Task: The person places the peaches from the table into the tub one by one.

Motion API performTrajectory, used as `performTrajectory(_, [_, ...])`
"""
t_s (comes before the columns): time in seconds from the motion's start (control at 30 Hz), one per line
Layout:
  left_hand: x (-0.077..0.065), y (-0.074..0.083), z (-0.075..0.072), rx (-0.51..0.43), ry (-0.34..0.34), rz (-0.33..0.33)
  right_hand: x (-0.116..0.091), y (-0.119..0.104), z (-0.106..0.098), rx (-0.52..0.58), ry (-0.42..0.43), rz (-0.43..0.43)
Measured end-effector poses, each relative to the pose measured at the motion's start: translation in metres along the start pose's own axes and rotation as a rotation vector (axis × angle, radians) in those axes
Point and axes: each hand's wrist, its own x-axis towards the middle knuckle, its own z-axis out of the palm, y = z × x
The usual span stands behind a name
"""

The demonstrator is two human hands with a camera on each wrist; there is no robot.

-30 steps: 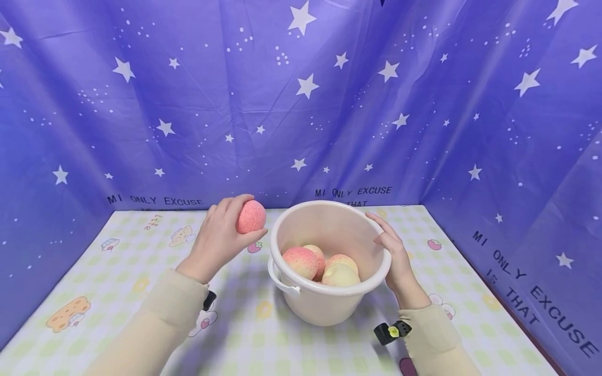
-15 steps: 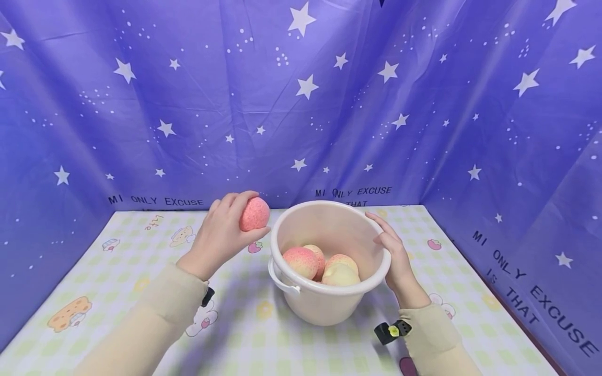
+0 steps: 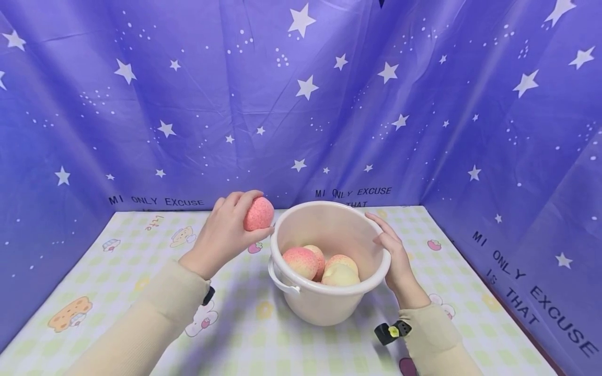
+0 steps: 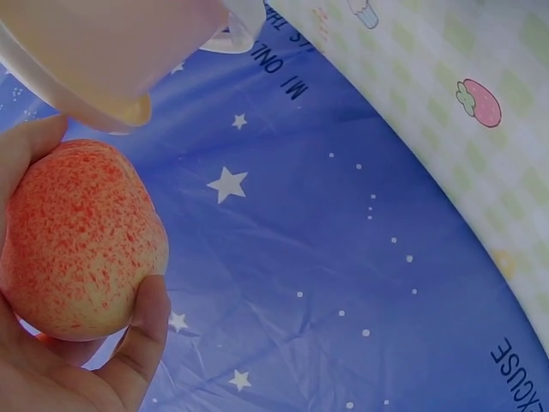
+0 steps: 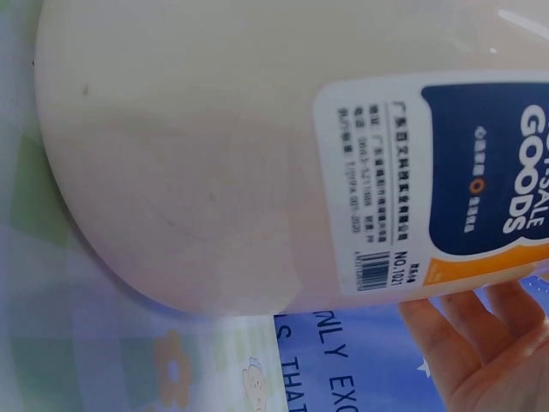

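My left hand [image 3: 223, 232] grips a pink speckled peach [image 3: 259, 213] in the air just left of the bucket. In the left wrist view the peach [image 4: 86, 240] shows red speckles over a yellowish base, with fingers and thumb around it. A pale plastic bucket [image 3: 324, 308] stands upright, with its white handle [image 3: 282, 284] hanging at the left. Inside the bucket lie several peaches, pink [image 3: 300, 262] and pale yellow [image 3: 342, 275]. My right hand [image 3: 400, 261] holds the bucket's right rim; in the right wrist view its fingers [image 5: 467, 330] touch the outer wall.
A checked cloth [image 3: 117, 313] with cartoon prints covers the table. Blue star-patterned curtain [image 3: 263, 104] hangs behind and on both sides. A printed label [image 5: 386, 189] is on the bucket's side. Black camera mounts [image 3: 392, 331] sit at the wrists.
My left hand has moved slightly to the right and a little up with the peach, closer to the bucket's rim. The bucket and my right hand stay where they were.
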Motion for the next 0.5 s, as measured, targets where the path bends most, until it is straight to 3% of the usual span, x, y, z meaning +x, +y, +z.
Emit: performTrajectory(0.5, [0.0055, 0.0089, 0.0034, -0.018, 0.018, 0.086, -0.0006, -0.0008, 0.0009, 0.005, 0.000, -0.003])
